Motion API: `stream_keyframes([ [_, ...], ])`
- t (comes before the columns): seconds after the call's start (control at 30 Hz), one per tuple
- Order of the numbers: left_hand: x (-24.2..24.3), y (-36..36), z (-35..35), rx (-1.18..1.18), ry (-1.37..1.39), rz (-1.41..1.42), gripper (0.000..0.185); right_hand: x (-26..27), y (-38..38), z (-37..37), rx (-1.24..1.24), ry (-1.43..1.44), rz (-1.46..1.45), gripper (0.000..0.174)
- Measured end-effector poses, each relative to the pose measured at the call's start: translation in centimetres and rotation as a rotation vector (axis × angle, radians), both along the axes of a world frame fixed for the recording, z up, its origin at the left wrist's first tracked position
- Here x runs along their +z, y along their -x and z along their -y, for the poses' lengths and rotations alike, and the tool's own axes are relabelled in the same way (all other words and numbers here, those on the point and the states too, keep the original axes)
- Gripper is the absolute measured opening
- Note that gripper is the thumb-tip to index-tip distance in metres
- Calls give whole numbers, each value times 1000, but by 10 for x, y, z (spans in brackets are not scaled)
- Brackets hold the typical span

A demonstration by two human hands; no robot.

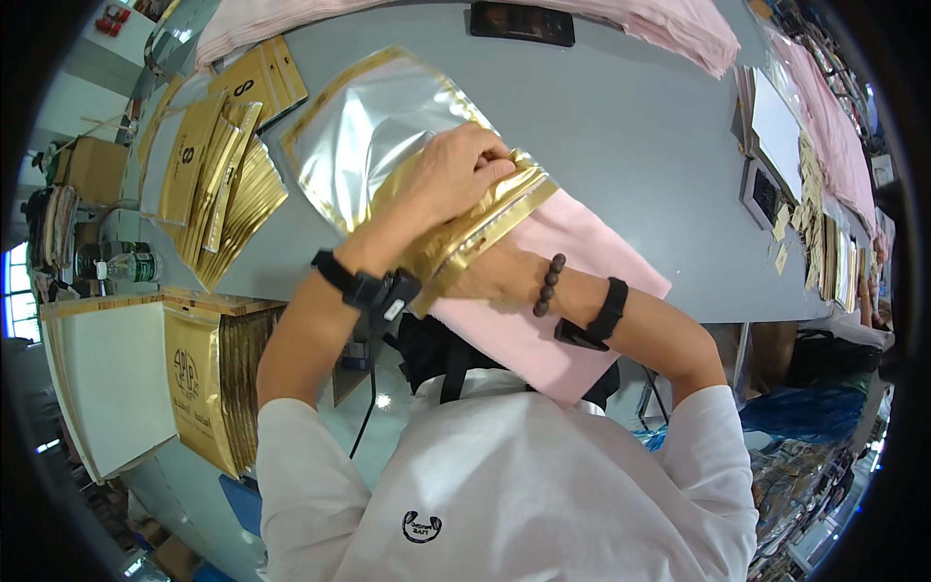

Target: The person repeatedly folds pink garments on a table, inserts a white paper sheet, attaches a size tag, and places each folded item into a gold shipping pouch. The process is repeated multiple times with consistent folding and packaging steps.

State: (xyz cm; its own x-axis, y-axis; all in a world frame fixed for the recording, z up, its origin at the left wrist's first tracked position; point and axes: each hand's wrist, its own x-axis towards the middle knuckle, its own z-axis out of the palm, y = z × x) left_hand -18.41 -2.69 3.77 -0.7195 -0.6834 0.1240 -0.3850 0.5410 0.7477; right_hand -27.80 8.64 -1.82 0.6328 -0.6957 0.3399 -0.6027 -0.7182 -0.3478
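Note:
A gold-edged plastic bag (364, 124) with a clear, silvery face lies slanted on the grey table. Folded pink fabric (589, 240) reaches from the bag's mouth toward my body, its lower part over the table edge. My left hand (454, 171) lies on top of the bag, fingers curled at the gold band of the mouth; whether it pinches the film is unclear. My right hand (494, 273) goes in under the gold flap along with the fabric. Its fingers are hidden inside the bag, so its grip does not show.
Stacked gold bags (240, 211) lie at the table's left, near a plastic bottle (134, 267). Pink fabric (654, 29) and a black phone (522, 23) are at the far side. A white-topped stack (774, 131) and tags stand right. More gold bags (196, 385) fill a lower-left box.

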Motion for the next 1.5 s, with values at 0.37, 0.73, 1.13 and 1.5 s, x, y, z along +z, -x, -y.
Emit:
stream_keyframes([
  [0.37,-32,-75,-87,245,511,-213,17,-5,32,49,-315,-81,-9,32],
  [0.73,-31,-89,-125,335,346,-350,13,26,28,43,-299,-102,20,35],
  [1.13,-43,-90,-131,206,253,-441,12,-12,63,49,-293,-37,245,41],
  [1.5,-46,-91,-131,255,273,-435,13,55,73,-67,-277,-184,-125,51],
])
